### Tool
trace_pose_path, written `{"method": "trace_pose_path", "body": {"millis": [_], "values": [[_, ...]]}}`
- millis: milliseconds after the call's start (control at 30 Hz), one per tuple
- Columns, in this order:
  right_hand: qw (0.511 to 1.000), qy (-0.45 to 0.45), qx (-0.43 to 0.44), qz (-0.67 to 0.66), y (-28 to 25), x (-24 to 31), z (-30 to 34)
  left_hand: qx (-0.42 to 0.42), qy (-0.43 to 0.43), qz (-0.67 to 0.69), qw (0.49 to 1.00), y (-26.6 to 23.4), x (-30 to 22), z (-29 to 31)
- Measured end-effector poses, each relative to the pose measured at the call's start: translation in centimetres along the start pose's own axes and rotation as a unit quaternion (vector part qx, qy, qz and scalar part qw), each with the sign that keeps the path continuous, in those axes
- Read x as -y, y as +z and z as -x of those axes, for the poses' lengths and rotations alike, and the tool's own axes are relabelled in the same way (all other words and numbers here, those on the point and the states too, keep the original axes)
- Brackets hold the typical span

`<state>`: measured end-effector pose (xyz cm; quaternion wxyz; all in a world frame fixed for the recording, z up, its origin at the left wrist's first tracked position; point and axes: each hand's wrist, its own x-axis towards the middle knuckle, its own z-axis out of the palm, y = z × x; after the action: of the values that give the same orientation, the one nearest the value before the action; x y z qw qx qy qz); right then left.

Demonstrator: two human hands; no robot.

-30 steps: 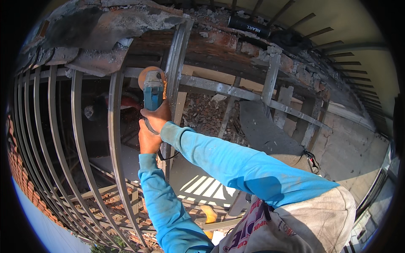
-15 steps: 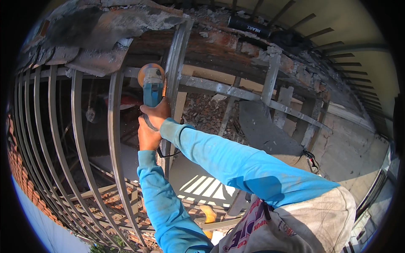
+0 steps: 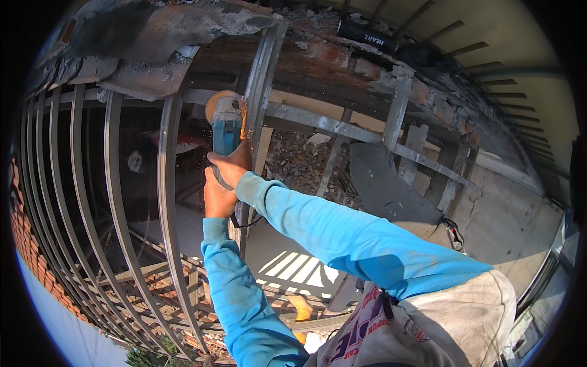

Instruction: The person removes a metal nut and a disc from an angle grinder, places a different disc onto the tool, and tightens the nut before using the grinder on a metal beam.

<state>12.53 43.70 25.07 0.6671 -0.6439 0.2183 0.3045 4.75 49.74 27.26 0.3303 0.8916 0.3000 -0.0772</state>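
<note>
Both my hands hold a teal angle grinder, its grey head and orange-brown disc pointing away from me. My right hand wraps round the body just behind the teal housing. Below it, my left hand is closed round the rear end of the grinder. The disc side touches or nearly touches an upright steel post, and orange sparks fly along that post toward my right hand. A dark cord hangs from the grinder's rear. The exact contact point of the disc is hidden by the grinder head.
Curved metal bars stand to the left. A horizontal steel rail runs right from the post. Broken masonry lies along the top, with a black cylinder on it. Brick rubble and a grey sheet lie below.
The view has shifted slightly, so hands and grinder appear a little to the right. The spark stream beside the post is longer and brighter, with scattered sparks around the grinder.
</note>
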Motion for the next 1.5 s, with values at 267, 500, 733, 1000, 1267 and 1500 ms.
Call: {"method": "trace_pose_path", "body": {"millis": [267,500,733,1000,1267,1500], "values": [[1.0,0.012,0.0,-0.004,-0.3,0.7,0.6,0.009,-0.003,-0.005,1.0,-0.4,-0.6,0.3],[1.0,-0.007,-0.017,0.001,-0.1,0.2,0.3,0.003,0.007,-0.01,1.0,-0.4,-0.7,0.2],[1.0,0.012,-0.003,-0.001,-0.1,0.3,0.2,0.013,0.002,0.001,1.0,-0.7,-0.9,0.2],[1.0,0.028,0.002,0.014,0.2,0.0,0.0,0.008,-0.001,-0.005,1.0,-0.8,-0.9,0.2],[1.0,-0.006,-0.023,0.002,0.5,-0.1,0.1,0.014,0.005,-0.013,1.0,-1.0,-0.5,-0.1],[1.0,0.004,-0.018,-0.004,0.5,-0.1,0.1,0.015,-0.005,-0.025,1.0,-1.1,-0.9,-0.1]]}}
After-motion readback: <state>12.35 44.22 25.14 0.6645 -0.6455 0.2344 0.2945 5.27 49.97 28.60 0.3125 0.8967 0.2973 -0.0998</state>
